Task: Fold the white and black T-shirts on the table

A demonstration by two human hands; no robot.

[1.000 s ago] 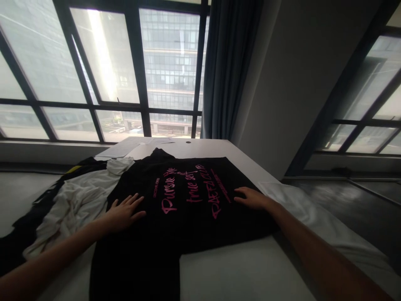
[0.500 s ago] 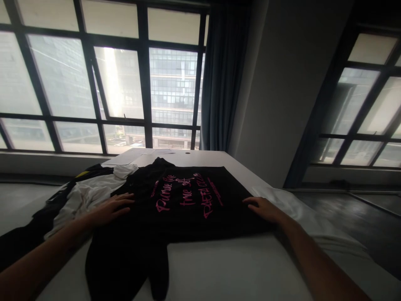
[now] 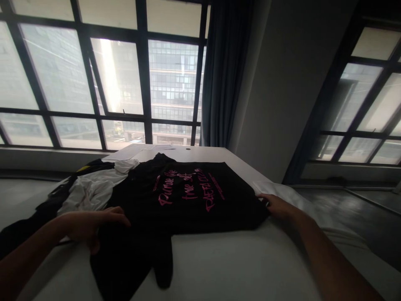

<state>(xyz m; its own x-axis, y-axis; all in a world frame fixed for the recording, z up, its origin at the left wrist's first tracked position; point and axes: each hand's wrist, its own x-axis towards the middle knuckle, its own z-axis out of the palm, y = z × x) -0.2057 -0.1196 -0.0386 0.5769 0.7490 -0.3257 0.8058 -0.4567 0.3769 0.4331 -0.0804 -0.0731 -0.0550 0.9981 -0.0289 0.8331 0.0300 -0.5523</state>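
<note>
A black T-shirt [image 3: 184, 200] with pink lettering lies spread on a white tabletop [image 3: 225, 267]; the left hand [image 3: 90, 223] grips its near edge, the right hand [image 3: 277, 205] its side.

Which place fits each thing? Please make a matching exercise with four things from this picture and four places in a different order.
Things:
1. black T-shirt with pink lettering
2. crumpled white garment
3. left hand
4. right hand

Places:
A. at the black shirt's right edge
B. spread on the middle of the white table
C. at the black shirt's left edge, near a sleeve
D. left of the black shirt, in a heap

Pairs: 1-B, 2-D, 3-C, 4-A
</note>
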